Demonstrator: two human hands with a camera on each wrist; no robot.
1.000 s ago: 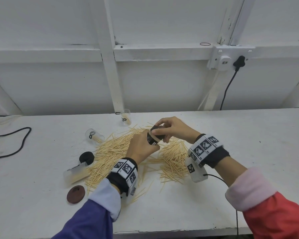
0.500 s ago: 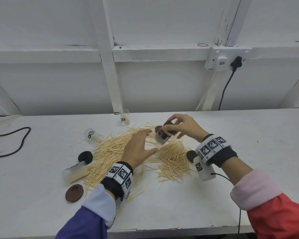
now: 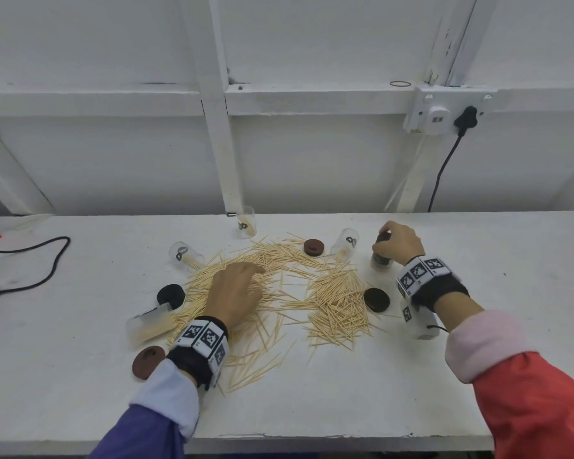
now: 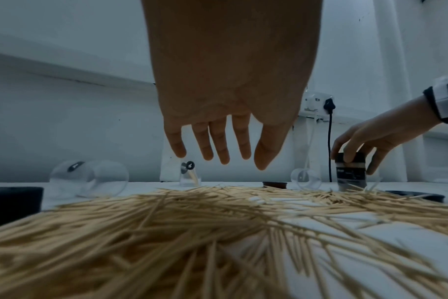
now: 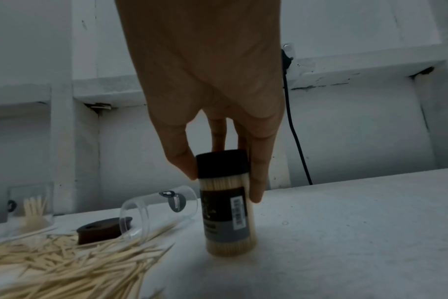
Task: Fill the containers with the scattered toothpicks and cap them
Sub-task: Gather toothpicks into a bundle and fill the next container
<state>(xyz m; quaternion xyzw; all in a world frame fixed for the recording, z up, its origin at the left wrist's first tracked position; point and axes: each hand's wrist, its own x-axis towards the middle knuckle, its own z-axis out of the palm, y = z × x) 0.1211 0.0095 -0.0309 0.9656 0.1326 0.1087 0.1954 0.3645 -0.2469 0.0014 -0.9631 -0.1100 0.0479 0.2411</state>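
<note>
Since half a second earlier, my right hand [image 3: 397, 241] had carried the capped container [image 5: 226, 204] right of the toothpicks [image 3: 337, 299], fingers gripping its cap on the bench [image 3: 478, 376]. One container was done, I judged. My left hand [image 3: 236, 289] hovered open-fingered, needing next to gather toothpicks.

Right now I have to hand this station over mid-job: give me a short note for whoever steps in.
Right hand: grips the capped full container by its black cap, upright on the table at the right of the toothpick pile.
Left hand: open, fingers spread just above the pile, holding nothing.
Done: one container filled and capped.
Left: four clear containers uncapped and nearly empty: one upright at the back, three lying down, at back left, front left and beside the capped one. Four loose caps lie on the table. Most toothpicks remain scattered.
</note>
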